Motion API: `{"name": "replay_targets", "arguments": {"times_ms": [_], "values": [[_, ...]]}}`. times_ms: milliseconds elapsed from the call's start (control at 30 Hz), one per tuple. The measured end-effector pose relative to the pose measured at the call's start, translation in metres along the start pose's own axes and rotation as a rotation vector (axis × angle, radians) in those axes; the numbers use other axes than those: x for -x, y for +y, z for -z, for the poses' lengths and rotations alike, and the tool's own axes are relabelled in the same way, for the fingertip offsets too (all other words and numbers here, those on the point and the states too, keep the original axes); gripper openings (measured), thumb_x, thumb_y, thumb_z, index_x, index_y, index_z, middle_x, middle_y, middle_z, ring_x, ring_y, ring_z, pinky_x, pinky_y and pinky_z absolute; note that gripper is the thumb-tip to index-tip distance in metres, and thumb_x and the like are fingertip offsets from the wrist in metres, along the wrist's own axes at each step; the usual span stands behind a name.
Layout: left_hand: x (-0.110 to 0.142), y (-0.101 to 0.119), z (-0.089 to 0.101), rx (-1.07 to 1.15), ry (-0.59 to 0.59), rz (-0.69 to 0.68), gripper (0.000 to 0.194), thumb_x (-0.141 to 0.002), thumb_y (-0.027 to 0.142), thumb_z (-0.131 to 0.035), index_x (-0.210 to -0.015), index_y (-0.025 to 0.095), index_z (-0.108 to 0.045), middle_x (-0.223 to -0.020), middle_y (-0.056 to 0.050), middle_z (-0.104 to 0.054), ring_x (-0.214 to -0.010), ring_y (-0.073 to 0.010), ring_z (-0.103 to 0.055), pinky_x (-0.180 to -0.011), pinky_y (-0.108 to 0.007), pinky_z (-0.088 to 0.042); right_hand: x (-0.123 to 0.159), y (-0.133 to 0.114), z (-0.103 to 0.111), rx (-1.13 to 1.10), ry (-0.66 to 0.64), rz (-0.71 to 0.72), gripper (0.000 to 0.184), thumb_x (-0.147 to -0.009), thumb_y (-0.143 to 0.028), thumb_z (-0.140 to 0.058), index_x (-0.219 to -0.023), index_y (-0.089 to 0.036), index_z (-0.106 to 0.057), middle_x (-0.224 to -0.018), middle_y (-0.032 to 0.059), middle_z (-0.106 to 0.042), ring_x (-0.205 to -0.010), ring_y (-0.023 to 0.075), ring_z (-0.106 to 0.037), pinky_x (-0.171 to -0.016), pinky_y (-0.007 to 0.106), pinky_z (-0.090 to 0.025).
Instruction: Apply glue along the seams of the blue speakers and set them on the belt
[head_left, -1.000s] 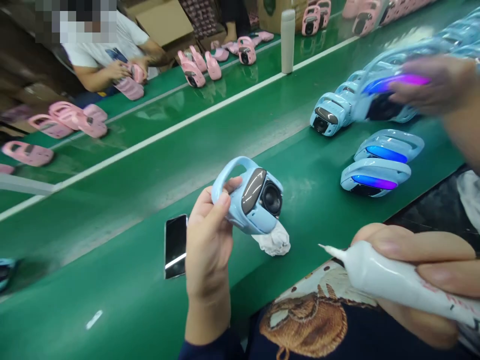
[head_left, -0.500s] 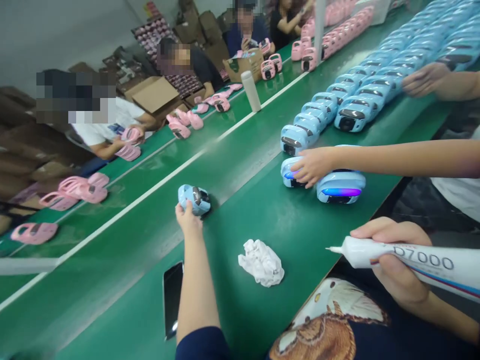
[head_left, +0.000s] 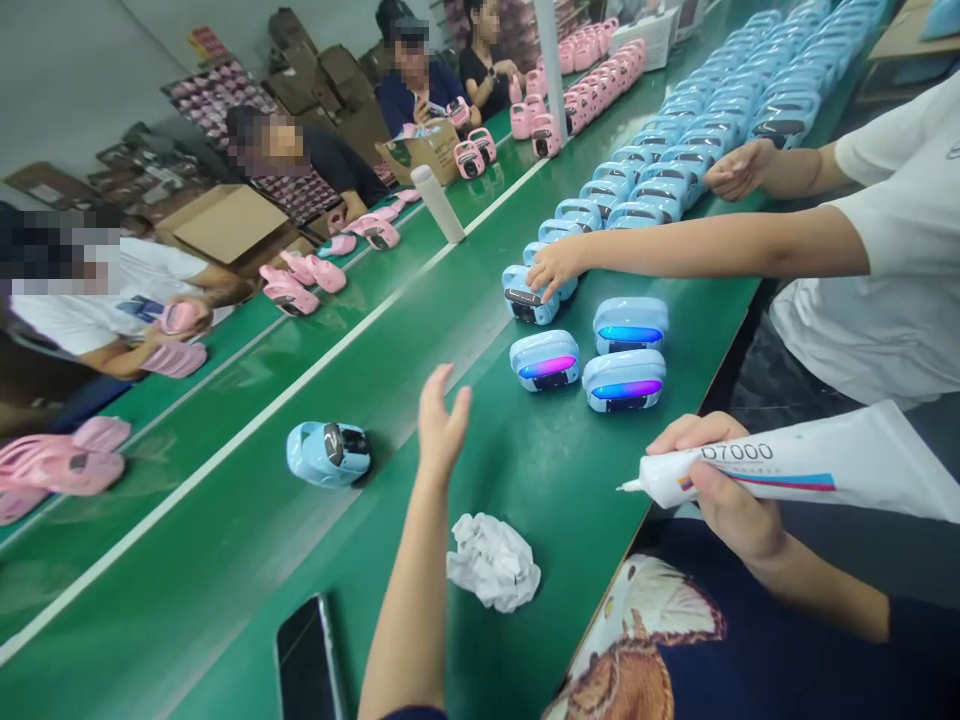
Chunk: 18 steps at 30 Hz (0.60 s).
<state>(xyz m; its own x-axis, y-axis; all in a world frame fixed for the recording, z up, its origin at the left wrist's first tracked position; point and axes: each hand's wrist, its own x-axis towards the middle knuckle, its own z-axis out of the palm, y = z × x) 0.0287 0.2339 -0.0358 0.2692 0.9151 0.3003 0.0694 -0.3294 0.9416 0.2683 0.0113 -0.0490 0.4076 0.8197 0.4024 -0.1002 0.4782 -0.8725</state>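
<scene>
White and smooth, flattening out toward its broad end, the tube (head_left: pixel 817 465) marked "D7000" runs across the right of my feed. The person's right hand (head_left: pixel 750 515) grips it, thumb on the near side, and its thin, tapered nozzle points left over the table edge. The left hand (head_left: pixel 441 430) is open, thumb and fingers parted, raised over the green table (head_left: pixel 570 470), whose slick surface gives back dull reflections.

I find the nearest light-blue unit (head_left: pixel 326 455) left of that hand and clear of it: a glossy, rounded plastic shell with a dark, shiny panel facing right. Below the open hand, just beside the forearm, sits a crumpled white wad (head_left: pixel 495 562), all soft folds; I cannot tell whether it is cloth or paper. Farther down lies a flat black phone (head_left: pixel 306 660) with a pale rim.

Ahead I see three lit units (head_left: pixel 622 382), domed, each with a blue-to-violet glowing strip. Past them, a co-worker's hand (head_left: pixel 559 268) is at the near end of the long rows of blue units (head_left: pixel 660 150). Across the table stand a matt, pale cylinder (head_left: pixel 438 205) and clusters of smooth pink units (head_left: pixel 289 290).
</scene>
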Motion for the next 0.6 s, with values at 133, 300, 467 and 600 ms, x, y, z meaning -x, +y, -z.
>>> {"name": "replay_targets", "arguments": {"times_ms": [133, 300, 467, 600], "values": [[-0.025, -0.034, -0.054, -0.258, -0.151, 0.068, 0.045, -0.082, 0.026, -0.073, -0.125, 0.019, -0.060, -0.141, -0.012, -0.053, -0.127, -0.0282, -0.051, -0.103, -0.048, -0.045, 0.005, -0.003, 0.002, -0.005, -0.036, -0.018, 0.009, -0.089, -0.028, -0.060, -0.097, -0.024, -0.060, -0.091, 0.0042, -0.065, -0.085, 0.0189, -0.062, -0.072, 0.032, -0.056], [-0.044, -0.036, -0.080, -0.446, -0.192, 0.053, 0.022, -0.089, 0.030, -0.063, -0.105, 0.015, -0.065, -0.111, -0.008, -0.067, -0.104, -0.0216, -0.062, -0.095, -0.044, -0.048, 0.009, -0.007, 0.006, 0.014, -0.078, -0.035, 0.009, -0.090, -0.027, -0.059, -0.098, -0.024, -0.059, -0.091, 0.0035, -0.065, -0.083, 0.0166, -0.062, -0.071, 0.029, -0.055], [-0.021, -0.014, -0.058, -0.519, -0.066, -0.013, 0.015, -0.077, 0.028, -0.070, -0.071, 0.018, -0.060, -0.080, -0.002, -0.063, -0.088, -0.0203, -0.060, -0.090, -0.041, -0.046, 0.009, -0.008, 0.004, 0.018, -0.101, -0.050, 0.008, -0.091, -0.026, -0.059, -0.099, -0.024, -0.058, -0.092, 0.0028, -0.065, -0.084, 0.0155, -0.062, -0.072, 0.028, -0.055], [0.022, 0.009, -0.038, -0.400, 0.159, -0.050, 0.004, -0.064, 0.023, -0.063, -0.065, 0.022, -0.059, -0.077, -0.002, -0.066, -0.085, -0.0223, -0.060, -0.087, -0.037, -0.046, 0.007, -0.004, -0.009, -0.012, -0.147, -0.036, 0.010, -0.090, -0.024, -0.059, -0.099, -0.024, -0.058, -0.093, 0.0037, -0.065, -0.086, 0.0166, -0.062, -0.073, 0.029, -0.055]]}}
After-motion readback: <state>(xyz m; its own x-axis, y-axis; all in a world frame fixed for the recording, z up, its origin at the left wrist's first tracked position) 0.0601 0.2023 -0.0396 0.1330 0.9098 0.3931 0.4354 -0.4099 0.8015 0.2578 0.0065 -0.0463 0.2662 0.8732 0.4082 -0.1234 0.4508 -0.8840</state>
